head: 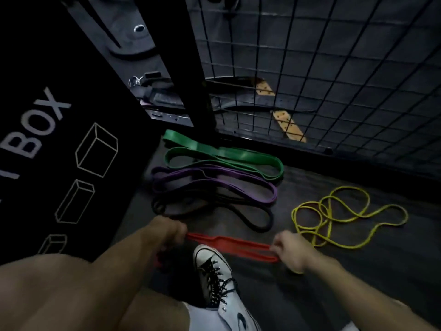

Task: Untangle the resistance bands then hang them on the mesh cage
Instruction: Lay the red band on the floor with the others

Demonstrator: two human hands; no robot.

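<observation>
Low in the frame, both hands are on the red band. The left hand, just left of centre, has its fingers curled tight round one end; the right hand pinches the other end, over to the right. The band runs between them as a flattened loop, pulled fairly straight just above the floor, and a red bit of it bunches below the left hand. Right under the band sits a white shoe with black laces, toe pointing up the frame.

Above the hands, mid-frame, three bands lie on the floor in long folded loops, stacked one behind the next: the black band nearest the hands, the purple band behind it, the green band furthest up, close to the foot of the cage. They overlap at their edges; how far they are tangled I cannot tell.

Out on the right, the thin yellow band sprawls in loose crossing coils, its near end passing just behind the right hand.

The mesh cage fills the upper right, dark grid with gear dimly seen behind it. A big black box with white lettering and cube outlines takes up the left side.
</observation>
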